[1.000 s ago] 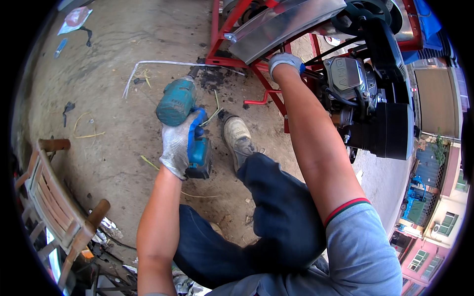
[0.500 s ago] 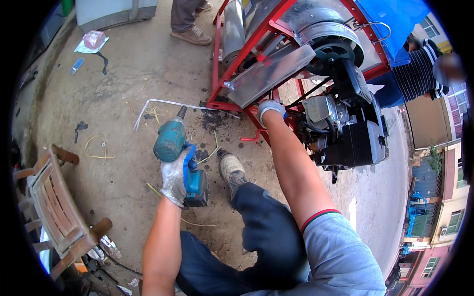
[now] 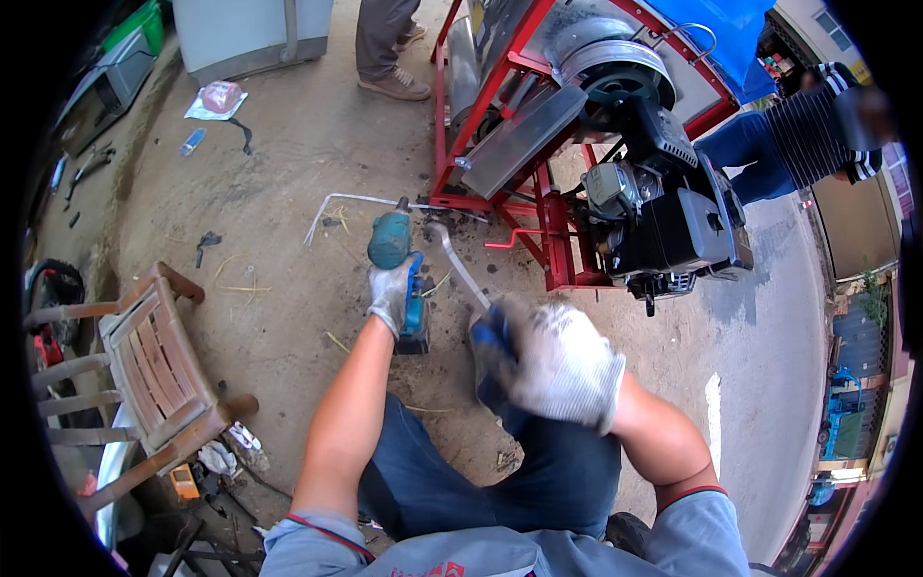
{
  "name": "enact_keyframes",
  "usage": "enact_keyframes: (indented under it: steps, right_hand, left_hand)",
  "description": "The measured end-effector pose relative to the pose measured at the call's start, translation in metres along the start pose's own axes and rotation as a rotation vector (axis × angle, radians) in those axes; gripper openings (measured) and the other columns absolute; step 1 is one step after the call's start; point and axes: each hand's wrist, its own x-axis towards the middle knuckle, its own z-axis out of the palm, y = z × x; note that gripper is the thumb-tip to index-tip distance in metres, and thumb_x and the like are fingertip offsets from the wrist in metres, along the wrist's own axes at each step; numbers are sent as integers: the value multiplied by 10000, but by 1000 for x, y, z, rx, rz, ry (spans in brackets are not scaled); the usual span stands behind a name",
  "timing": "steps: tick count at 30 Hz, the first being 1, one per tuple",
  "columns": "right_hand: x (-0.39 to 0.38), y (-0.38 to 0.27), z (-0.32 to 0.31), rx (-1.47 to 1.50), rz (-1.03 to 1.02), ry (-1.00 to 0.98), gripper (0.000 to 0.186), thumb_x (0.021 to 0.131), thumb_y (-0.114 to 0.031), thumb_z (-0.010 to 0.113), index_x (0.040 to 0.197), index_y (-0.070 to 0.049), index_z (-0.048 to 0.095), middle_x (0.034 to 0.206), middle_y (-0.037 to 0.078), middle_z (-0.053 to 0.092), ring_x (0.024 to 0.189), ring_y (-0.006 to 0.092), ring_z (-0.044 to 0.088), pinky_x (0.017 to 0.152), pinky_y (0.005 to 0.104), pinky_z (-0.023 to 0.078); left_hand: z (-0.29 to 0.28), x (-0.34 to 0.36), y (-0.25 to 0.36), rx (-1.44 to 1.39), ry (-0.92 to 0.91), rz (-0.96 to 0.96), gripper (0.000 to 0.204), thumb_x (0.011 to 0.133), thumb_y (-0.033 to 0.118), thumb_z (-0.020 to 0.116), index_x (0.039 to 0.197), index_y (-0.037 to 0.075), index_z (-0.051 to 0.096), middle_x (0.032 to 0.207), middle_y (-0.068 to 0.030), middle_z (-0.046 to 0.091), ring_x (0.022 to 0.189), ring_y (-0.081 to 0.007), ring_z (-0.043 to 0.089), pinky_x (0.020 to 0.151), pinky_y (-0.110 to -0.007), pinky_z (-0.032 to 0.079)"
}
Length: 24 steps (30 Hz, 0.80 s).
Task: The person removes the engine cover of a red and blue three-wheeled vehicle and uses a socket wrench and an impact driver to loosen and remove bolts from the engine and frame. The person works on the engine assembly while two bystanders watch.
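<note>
My left hand [image 3: 392, 288], in a white and blue work glove, is closed around the grip of a teal cordless impact wrench [image 3: 389, 240]. Its socket end points away from me, and its battery sits below the hand. In front of my knees my gloved right hand [image 3: 558, 365] grips a silver wrench [image 3: 461, 267] with a bent end, which sticks out up and to the left. Motion smears part of this hand's fingers. Just beyond it stands a red-framed machine [image 3: 555, 236] with a black engine [image 3: 678, 231] and a metal pulley [image 3: 620, 62].
A wooden chair [image 3: 159, 365] stands at the left. A pink item on a white sheet [image 3: 221, 97] lies on the floor near a pale cabinet [image 3: 252, 38]. One person's legs [image 3: 383, 43] are at the far side, and another person in a striped shirt [image 3: 812, 130] stands behind the machine.
My right hand has come back from the machine's frame toward my knees, and a silver wrench now shows in it. The view has shifted; my left hand still holds the impact wrench.
</note>
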Motion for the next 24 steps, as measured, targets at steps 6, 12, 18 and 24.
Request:
enact_keyframes:
  steps: [6,12,18,24]
  right_hand:
    - [16,-7,55,487,-233,112,196,883,-193,581,1015,-47,584,669,159,610,616,321,635,572,409,491]
    - [66,8,52,777,-30,193,289,941,-192,555,1192,-48,562,786,88,621,654,142,610,591,320,491]
    - [24,30,46,1462,243,147,318,976,-195,526,1247,-29,524,887,62,633,665,90,575,607,229,475]
    - [-87,-38,-65,1788,323,-216,375,892,17,530,1262,67,496,1070,81,632,912,157,607,833,289,497]
  left_hand:
    - [21,8,-19,80,35,4,172,791,170,737,902,91,630,706,8,578,530,-106,525,480,-268,445]
    - [-6,-52,-4,-244,128,-237,216,861,168,682,1046,80,615,834,-5,604,672,-98,561,596,-273,486]
    - [12,-197,44,65,357,-5,344,842,104,720,1149,48,576,1001,-47,623,817,-159,599,756,-291,512]
    - [55,-354,178,100,343,-148,483,747,-108,707,1182,31,549,1140,-92,607,1026,-174,600,883,-320,525]
